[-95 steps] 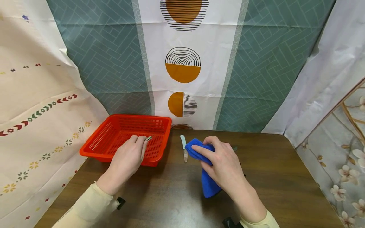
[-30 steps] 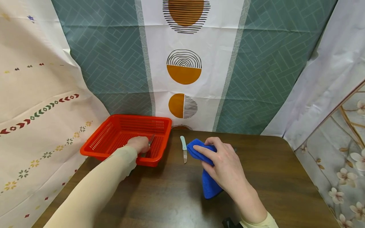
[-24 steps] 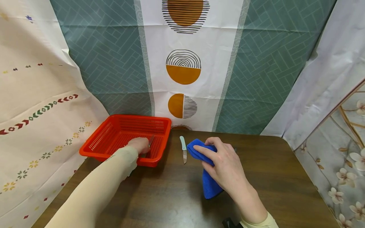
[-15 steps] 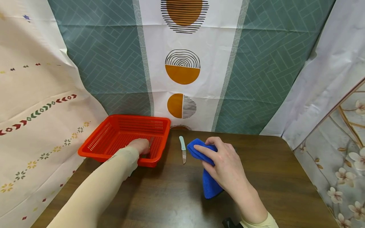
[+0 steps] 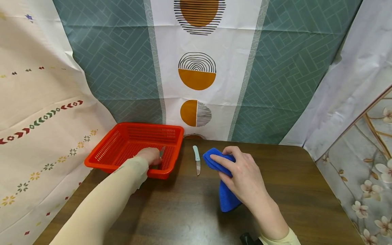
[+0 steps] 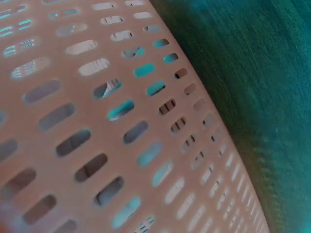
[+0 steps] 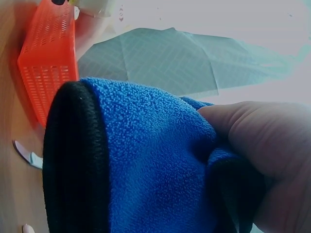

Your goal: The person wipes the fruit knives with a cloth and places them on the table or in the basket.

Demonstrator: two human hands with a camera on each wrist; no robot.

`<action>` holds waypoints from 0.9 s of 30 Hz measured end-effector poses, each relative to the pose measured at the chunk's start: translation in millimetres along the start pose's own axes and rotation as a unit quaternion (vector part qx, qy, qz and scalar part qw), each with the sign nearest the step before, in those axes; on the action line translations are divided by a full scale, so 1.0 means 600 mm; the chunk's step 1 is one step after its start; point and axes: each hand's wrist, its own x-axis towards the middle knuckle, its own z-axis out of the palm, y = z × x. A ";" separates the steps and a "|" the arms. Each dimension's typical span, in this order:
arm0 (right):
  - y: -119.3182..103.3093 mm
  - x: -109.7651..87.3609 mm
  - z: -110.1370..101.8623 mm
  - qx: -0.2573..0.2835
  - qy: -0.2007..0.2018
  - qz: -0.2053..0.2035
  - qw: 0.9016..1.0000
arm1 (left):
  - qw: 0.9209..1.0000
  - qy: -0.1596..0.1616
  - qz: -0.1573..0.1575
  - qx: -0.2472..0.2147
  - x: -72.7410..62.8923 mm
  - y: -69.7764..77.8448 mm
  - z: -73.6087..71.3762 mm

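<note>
My left hand (image 5: pixel 149 156) reaches down into a red plastic basket (image 5: pixel 180 146) at the left. A knife blade (image 5: pixel 162 150) sticks out past its knuckles; the fingers are hidden from above. In the left wrist view the slotted basket wall (image 6: pixel 73 116) fills much of the picture and covers the hand. My right hand (image 5: pixel 245 173) grips a folded blue cloth (image 5: pixel 227 197) between thumb and fingers, above the table. Up close in the right wrist view, the cloth (image 7: pixel 150 160) is fluffy with a dark edging, and the thumb (image 7: pixel 228 116) presses on it.
A small knife (image 5: pixel 196 156) with a pale blue handle lies on the brown wooden table (image 5: pixel 183 207) between basket and cloth, blade towards me. Patterned fabric (image 5: pixel 196 78) hangs behind the table, with more on both sides.
Since about three seconds ago my left hand has gone down from above the basket into it, with the knife. My right hand and the cloth have shifted very slightly right.
</note>
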 end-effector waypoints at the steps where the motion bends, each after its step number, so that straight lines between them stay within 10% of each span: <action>1: 0.000 0.000 0.000 0.000 0.000 0.000 1.000 | 1.000 0.006 0.003 0.006 -0.002 0.000 -0.001; 12: 0.007 0.001 0.000 -0.002 0.001 0.003 1.000 | 0.985 0.109 0.065 0.113 -0.015 0.009 -0.022; 27: 0.042 -0.008 -0.017 -0.031 -0.034 0.030 0.998 | 0.961 0.220 0.122 0.116 -0.072 0.034 -0.029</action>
